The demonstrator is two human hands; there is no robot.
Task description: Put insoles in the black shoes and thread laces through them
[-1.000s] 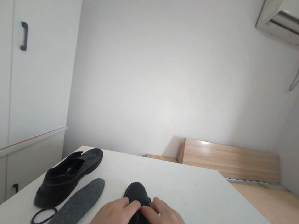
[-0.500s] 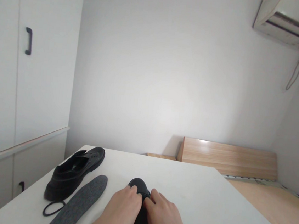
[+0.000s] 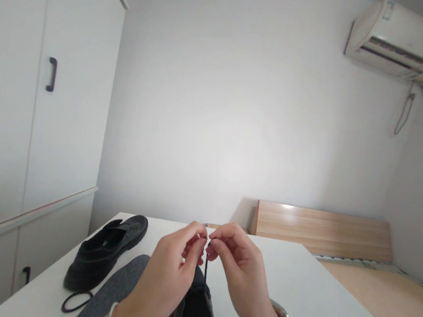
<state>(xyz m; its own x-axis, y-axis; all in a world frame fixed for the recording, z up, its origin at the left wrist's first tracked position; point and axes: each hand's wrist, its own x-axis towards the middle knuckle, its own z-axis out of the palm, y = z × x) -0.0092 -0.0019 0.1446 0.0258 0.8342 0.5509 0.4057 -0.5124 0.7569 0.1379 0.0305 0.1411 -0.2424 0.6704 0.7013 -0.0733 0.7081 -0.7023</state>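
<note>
White walls close in the far side of the room, with a pale wardrobe (image 3: 68, 113) on my left and an air conditioner (image 3: 398, 39) high on the right. Below them is the white table (image 3: 295, 298) I am working at, and a wooden bed frame (image 3: 321, 230) stands against the wall beyond it.

Both my hands are raised above the table, close together, wrists low and fingers pointing up and inward so that the tips nearly meet. My left hand (image 3: 168, 280) is turned with its back toward me. Thumb and forefinger are pinched shut at the top, and the other fingers are curled in loosely behind them. My right hand (image 3: 237, 272) mirrors it, thumb and forefinger pressed together just beside the left ones, the rest of the fingers bent and stacked below. A watch (image 3: 285, 315) sits on that wrist.

Between the two pinches I hold a thin black lace (image 3: 206, 269). It hangs straight down from my fingertips to the black shoe (image 3: 195, 313), which rests on the table right under my hands, near my edge, partly hidden by my left palm.

To the left lies a grey insole (image 3: 115, 287), just beside that shoe. Further left is a second black shoe (image 3: 105, 251), toe pointing away from me, and a black loop (image 3: 76, 301) lies flat by its heel.
</note>
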